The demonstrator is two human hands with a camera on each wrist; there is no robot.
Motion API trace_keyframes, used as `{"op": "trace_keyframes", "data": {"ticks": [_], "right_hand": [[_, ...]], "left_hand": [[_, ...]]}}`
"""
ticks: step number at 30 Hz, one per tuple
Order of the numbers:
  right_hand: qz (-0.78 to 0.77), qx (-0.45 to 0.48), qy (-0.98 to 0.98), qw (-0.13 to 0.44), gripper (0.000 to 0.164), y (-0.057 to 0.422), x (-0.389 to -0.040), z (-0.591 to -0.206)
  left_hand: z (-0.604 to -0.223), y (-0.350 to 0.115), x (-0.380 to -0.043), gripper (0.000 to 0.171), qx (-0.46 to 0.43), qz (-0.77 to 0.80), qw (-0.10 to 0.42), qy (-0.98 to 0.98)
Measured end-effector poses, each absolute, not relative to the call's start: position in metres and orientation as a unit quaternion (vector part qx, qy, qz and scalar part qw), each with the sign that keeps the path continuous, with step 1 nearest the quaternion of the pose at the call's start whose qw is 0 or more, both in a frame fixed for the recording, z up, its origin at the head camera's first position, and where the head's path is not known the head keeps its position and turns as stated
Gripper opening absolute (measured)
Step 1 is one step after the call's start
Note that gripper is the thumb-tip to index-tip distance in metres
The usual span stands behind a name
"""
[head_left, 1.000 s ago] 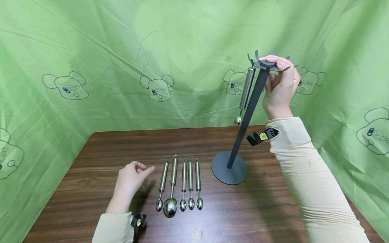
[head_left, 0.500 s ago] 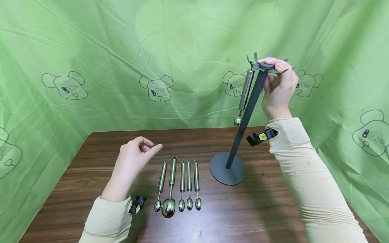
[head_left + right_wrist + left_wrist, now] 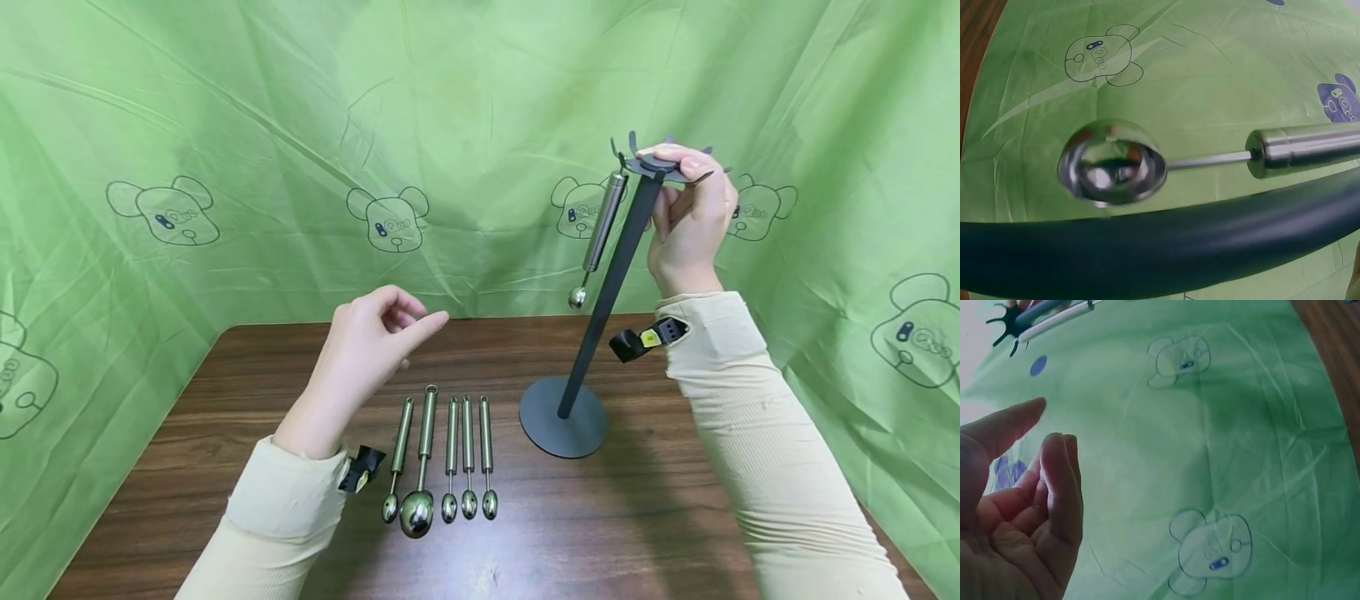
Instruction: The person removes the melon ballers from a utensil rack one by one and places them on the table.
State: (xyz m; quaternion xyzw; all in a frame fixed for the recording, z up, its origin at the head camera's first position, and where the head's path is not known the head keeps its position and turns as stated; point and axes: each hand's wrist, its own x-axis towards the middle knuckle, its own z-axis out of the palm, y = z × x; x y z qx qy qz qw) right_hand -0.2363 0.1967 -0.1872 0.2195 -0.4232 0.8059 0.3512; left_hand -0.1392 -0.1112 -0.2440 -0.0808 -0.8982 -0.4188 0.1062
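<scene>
My right hand (image 3: 693, 221) grips the top of a black utensil stand (image 3: 611, 292) among its hooks. From a left hook hangs a steel melon baller (image 3: 602, 225); its round bowl (image 3: 1113, 165) shows close up in the right wrist view, beside the pole. My left hand (image 3: 367, 346) is raised over the table, left of the stand, holding nothing. Thumb and fingertips are apart in the left wrist view, where the stand's hooks (image 3: 1007, 328) appear at top left. Below that hand several steel scoops lie in a row, among them a larger scoop (image 3: 416, 512).
The stand's round base (image 3: 540, 425) rests on a brown wooden table (image 3: 247, 375), right of the row of scoops. A green cloth (image 3: 480, 100) printed with bear faces hangs behind and at both sides. Each wrist wears a small black camera (image 3: 648, 337).
My left hand has risen from beside the scoops and moved forward and right, towards the stand. The hanging melon baller has swung slightly left. The right hand keeps its grip.
</scene>
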Motion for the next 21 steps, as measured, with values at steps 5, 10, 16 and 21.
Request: {"op": "trace_keyframes", "data": {"ticks": [5,10,16,21], "right_hand": [[0.791,0.236,-0.427,0.370,0.031,0.197,-0.238,-0.189],[0.793,0.236,-0.422,0.370,0.031,0.197,-0.237,-0.190],[0.791,0.236,-0.422,0.375,0.032,0.197,-0.235,-0.189],[0.789,0.242,-0.423,0.374,0.033,0.197,-0.233,-0.187]], "left_hand": [[-0.236,-0.095,-0.149,0.032,-0.117,-0.440,0.123,-0.882],[-0.227,-0.080,-0.155,0.028,-0.148,-0.453,0.144,-0.867],[-0.218,-0.066,-0.163,0.027,-0.192,-0.418,0.175,-0.871],[-0.210,-0.056,-0.169,0.031,-0.216,-0.404,0.184,-0.870]]}}
